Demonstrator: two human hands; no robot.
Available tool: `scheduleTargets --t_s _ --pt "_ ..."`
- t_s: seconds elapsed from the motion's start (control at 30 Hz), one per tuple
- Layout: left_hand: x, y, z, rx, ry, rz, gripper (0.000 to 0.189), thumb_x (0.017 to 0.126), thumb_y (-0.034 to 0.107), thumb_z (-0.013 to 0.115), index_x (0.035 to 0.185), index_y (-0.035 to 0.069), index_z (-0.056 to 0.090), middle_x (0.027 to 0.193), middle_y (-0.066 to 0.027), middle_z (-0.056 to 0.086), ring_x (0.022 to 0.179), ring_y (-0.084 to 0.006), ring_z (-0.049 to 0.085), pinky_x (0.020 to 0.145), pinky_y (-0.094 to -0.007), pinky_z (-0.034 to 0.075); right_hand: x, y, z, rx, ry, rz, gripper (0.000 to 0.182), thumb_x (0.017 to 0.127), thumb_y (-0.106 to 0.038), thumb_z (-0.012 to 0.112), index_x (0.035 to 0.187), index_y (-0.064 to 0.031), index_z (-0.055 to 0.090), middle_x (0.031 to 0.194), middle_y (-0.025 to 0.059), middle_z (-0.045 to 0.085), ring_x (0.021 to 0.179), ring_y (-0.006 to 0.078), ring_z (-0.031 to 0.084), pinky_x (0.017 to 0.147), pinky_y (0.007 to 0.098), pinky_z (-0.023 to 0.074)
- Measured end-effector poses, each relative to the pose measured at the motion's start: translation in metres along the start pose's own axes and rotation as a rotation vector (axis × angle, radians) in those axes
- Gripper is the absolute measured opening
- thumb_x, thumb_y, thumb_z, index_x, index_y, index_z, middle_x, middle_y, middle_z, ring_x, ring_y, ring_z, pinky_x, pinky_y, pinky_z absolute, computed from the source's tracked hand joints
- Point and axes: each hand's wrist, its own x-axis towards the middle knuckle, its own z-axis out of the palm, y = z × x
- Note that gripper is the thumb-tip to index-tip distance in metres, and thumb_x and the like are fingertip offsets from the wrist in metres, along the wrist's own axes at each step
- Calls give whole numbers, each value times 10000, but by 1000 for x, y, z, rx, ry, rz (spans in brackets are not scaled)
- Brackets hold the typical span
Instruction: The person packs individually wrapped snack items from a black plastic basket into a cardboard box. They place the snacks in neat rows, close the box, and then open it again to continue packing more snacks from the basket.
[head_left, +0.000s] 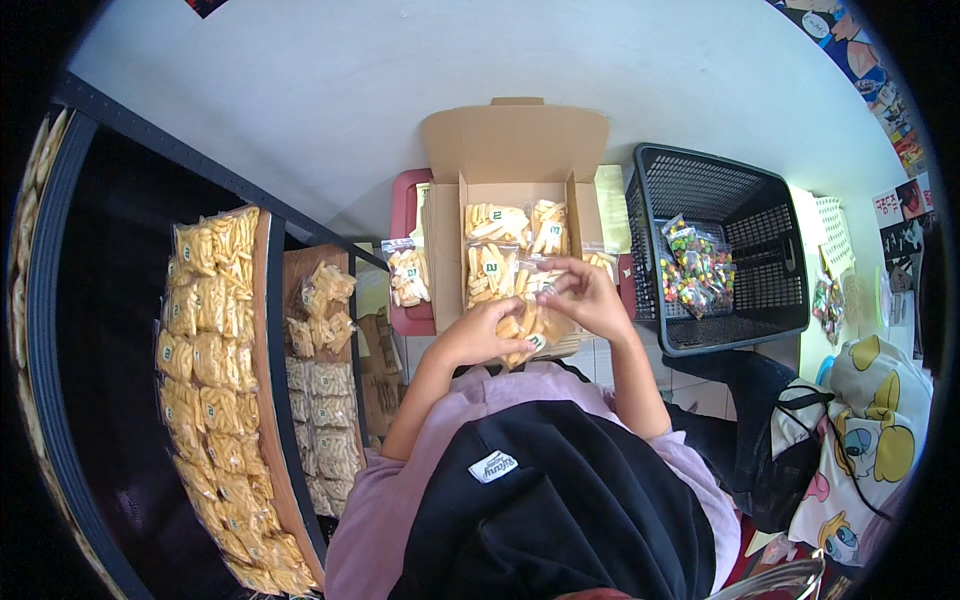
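Note:
My left hand (484, 331) grips the side of a clear plastic bag of pale yellow stick snacks (532, 326), which bears a small label. The fingertips of my right hand (589, 298) pinch that bag's upper right edge. Both hands are just above the near side of an open cardboard box (517, 142), its lid standing up at the back. Inside the box lie several similar snack bags, among them one at the back left (496, 223), one at the back right (550, 227) and one at the front left (491, 270). The held bag partly hides the box's front.
One snack bag (407, 276) lies left of the box, over a red tray (405, 324); another (601, 261) is at its right. A black plastic crate (720, 341) with bags of colourful candies (697, 266) stands on the right. Shelves at left hold many snack bags (217, 409).

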Motion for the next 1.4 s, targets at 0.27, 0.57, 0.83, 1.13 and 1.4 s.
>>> scheduleTargets --t_s 0.27,0.57,0.83,1.13,1.4 --pt "17 -16 2 18 -162 33 584 642 290 743 1075 -29 517 1024 -152 572 987 -229 532 865 -303 398 -20 23 -9 103 34 78 306 704 -49 686 980 30 581 719 60 631 682 84 583 649 216 464" --pt "51 -39 1 -344 -11 57 639 731 262 685 1225 6 371 1126 -123 529 1091 -213 461 914 -333 367 -16 57 -34 -171 139 165 368 719 -182 697 976 51 575 815 73 614 703 108 564 633 257 464" --pt "121 -84 -29 371 413 75 617 719 182 604 1251 33 331 1282 -146 364 1227 -288 299 1003 -441 244 38 98 -17 607 823 121 183 804 -134 603 947 -31 554 866 30 598 749 113 573 632 240 471" --pt "147 -102 -3 667 451 -188 650 762 257 588 1293 85 256 1335 -132 243 1271 -313 170 978 -590 172 84 156 41 1187 859 339 256 857 -92 508 1093 -26 432 1036 90 519 949 205 518 827 358 445" --pt "142 -117 -7 518 580 -73 618 828 300 495 1320 72 200 1357 -163 208 1266 -335 179 999 -530 191 81 171 35 1152 981 321 299 856 -108 521 1098 20 401 1043 128 503 931 214 522 815 328 442"
